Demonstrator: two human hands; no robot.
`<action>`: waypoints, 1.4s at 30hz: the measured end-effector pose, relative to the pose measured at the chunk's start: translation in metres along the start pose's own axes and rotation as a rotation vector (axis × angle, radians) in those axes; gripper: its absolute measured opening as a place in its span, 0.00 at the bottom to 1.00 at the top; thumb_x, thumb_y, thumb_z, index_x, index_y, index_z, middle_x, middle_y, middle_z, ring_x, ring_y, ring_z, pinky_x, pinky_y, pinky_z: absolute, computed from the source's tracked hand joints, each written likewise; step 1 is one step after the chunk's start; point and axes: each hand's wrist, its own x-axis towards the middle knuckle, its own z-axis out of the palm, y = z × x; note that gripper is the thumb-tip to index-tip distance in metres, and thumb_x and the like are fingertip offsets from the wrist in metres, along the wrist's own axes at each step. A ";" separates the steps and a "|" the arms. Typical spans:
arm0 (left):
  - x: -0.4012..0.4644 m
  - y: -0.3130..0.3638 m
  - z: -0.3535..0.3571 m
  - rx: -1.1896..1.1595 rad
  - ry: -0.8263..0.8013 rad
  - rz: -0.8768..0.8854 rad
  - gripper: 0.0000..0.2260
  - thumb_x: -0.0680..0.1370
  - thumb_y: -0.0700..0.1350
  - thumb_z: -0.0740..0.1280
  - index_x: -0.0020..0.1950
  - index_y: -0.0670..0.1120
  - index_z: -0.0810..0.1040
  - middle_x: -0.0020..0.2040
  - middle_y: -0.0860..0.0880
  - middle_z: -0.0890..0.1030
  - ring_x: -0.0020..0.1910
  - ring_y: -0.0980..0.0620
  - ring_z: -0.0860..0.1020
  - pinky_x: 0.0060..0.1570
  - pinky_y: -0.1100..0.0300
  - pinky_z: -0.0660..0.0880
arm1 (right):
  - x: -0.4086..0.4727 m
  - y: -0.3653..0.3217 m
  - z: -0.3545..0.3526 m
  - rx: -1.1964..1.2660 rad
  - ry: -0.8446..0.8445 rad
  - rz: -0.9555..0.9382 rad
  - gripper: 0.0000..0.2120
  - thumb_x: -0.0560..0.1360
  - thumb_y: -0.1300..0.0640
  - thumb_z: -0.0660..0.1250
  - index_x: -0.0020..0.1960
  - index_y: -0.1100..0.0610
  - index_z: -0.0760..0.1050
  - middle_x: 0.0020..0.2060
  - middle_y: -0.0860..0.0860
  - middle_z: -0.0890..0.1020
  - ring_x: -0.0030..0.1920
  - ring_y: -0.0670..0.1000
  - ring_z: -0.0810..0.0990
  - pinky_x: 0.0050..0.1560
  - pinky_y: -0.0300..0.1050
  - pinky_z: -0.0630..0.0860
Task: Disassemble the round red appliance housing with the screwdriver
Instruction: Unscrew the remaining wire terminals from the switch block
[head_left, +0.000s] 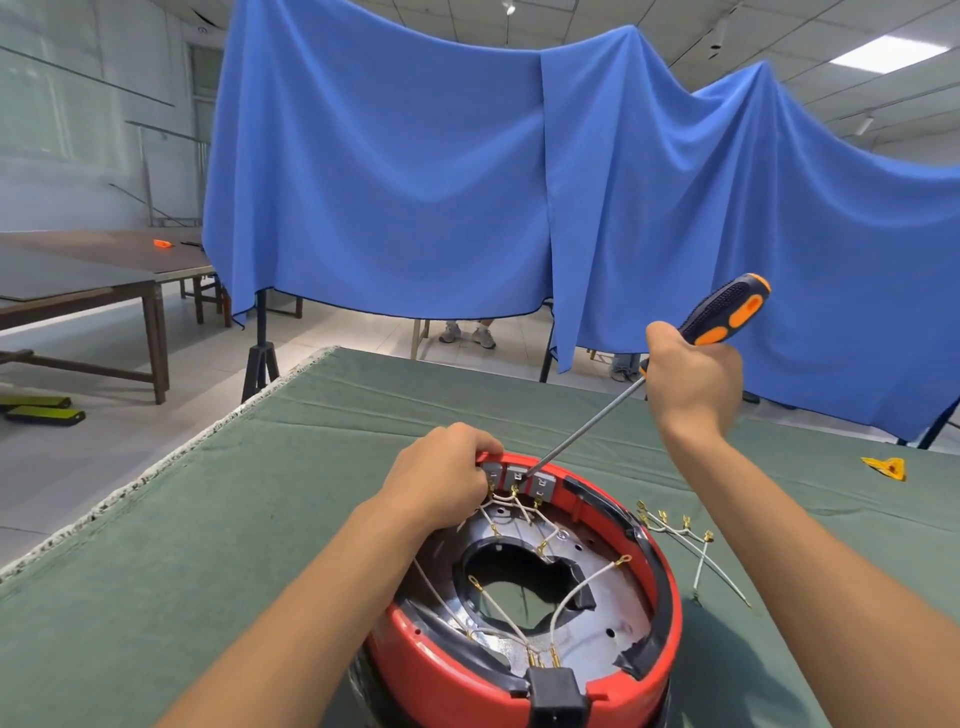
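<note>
The red housing (524, 660) is sitting open-side up on the green cloth (218, 519). Your left hand (441, 478) is gripping its far rim while your right hand (693, 376) is clutching the screwdriver (623, 400), whose steeply slanted tip is risking slipping into the white wires (511, 506).

Inside the housing (524, 670) white wires (566, 597) cross the central opening, and the left hand (441, 483) covers its far-left rim. Loose wires (691, 545) lie just right of it on the green cloth (208, 545).
</note>
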 end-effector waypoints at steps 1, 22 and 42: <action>0.000 0.000 0.000 0.000 -0.001 -0.001 0.19 0.75 0.39 0.61 0.62 0.55 0.78 0.59 0.53 0.80 0.59 0.50 0.76 0.56 0.54 0.74 | 0.003 0.000 0.002 -0.006 0.000 -0.002 0.14 0.66 0.51 0.61 0.25 0.54 0.61 0.15 0.45 0.66 0.22 0.50 0.65 0.28 0.41 0.61; 0.001 -0.001 -0.002 -0.008 -0.005 -0.011 0.19 0.74 0.39 0.62 0.62 0.54 0.78 0.59 0.52 0.80 0.60 0.49 0.75 0.57 0.53 0.73 | -0.012 0.018 -0.008 0.271 0.089 0.033 0.10 0.62 0.51 0.61 0.27 0.56 0.69 0.18 0.43 0.76 0.20 0.42 0.70 0.28 0.40 0.67; 0.002 0.000 -0.001 -0.024 -0.009 -0.015 0.19 0.74 0.38 0.62 0.62 0.54 0.78 0.59 0.52 0.80 0.58 0.50 0.76 0.57 0.52 0.74 | 0.016 0.012 0.012 0.046 0.004 0.159 0.10 0.64 0.50 0.61 0.27 0.53 0.67 0.23 0.46 0.76 0.30 0.51 0.75 0.32 0.43 0.67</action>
